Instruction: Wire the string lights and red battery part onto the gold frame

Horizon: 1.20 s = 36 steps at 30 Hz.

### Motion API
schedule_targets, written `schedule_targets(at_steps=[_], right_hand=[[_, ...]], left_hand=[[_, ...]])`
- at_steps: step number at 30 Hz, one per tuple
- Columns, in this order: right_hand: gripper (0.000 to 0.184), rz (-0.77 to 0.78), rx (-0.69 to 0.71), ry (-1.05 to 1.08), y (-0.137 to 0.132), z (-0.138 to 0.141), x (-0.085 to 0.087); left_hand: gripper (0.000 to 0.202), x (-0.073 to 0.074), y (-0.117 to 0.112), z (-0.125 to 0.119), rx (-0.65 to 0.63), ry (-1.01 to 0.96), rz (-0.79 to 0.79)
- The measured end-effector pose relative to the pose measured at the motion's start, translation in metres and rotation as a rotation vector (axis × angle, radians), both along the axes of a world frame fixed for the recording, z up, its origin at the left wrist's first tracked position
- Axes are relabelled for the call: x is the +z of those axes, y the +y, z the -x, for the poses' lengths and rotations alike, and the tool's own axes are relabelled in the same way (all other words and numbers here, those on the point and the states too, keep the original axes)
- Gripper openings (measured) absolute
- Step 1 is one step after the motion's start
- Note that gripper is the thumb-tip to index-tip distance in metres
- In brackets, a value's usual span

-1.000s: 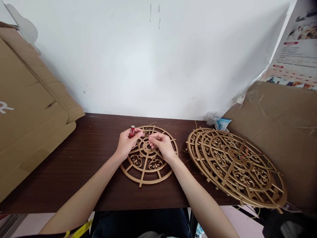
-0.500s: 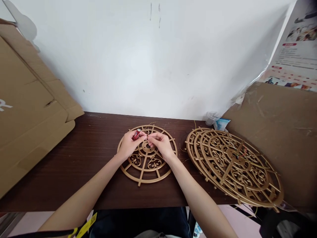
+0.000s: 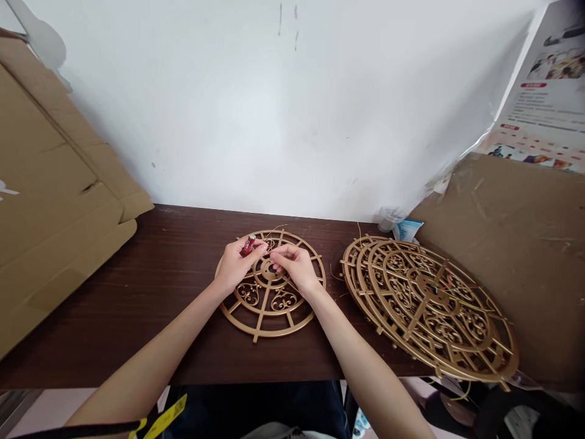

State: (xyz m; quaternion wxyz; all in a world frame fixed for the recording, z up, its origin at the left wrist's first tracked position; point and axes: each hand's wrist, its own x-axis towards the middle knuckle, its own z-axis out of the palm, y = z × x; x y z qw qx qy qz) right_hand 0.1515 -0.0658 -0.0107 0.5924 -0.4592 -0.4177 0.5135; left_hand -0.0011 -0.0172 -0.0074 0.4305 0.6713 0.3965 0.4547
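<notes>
In the middle of the table lies a round gold openwork frame [image 3: 274, 333] with scrolled ornaments, both hands over its upper half. My left hand [image 3: 234, 263] is closed, and a small red cylinder with a silvery end [image 3: 248, 245], battery-like, sticks up between its thumb and fingers. My right hand [image 3: 297, 266] pinches close to the frame's hub; what lies between its fingertips is too small to make out. The two sets of fingertips are slightly apart. A thin yellowish wire [image 3: 276, 228] curves up behind the fingers.
Several similar gold frames [image 3: 429, 317] are stacked at the right, with loose wires on them. Behind them stand a clear plastic cup [image 3: 390, 218] and a blue-white packet [image 3: 407, 230]. A large cardboard box [image 3: 59, 201] flanks the left; a cardboard panel [image 3: 525, 256] flanks the right.
The fingertips of my two hands have moved slightly apart, the left one shifting a little left with the red cylinder. The camera view has shifted slightly.
</notes>
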Motion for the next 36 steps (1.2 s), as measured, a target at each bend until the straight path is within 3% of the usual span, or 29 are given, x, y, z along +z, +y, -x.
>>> schedule_targets(at_steps=[6, 22, 31, 36], right_hand=[[0.024, 0.038, -0.032, -0.04, -0.0002, 0.0004, -0.0013], [0.023, -0.038, -0.047, 0.054, -0.0006, 0.0035, 0.0016], [0.02, -0.066, -0.109, 0.06, 0.0001, 0.0012, -0.0006], [0.019, -0.051, -0.077, 0.022, -0.0002, 0.0009, 0.0004]], left_hand=[[0.032, 0.0038, -0.0007, 0.0004, 0.04, -0.107, 0.068], [0.019, 0.0051, -0.005, -0.0025, -0.029, 0.032, -0.097], [0.025, 0.0011, -0.0015, 0.0005, 0.0, 0.021, -0.047], [0.026, -0.0002, 0.0002, 0.0024, 0.002, 0.044, -0.047]])
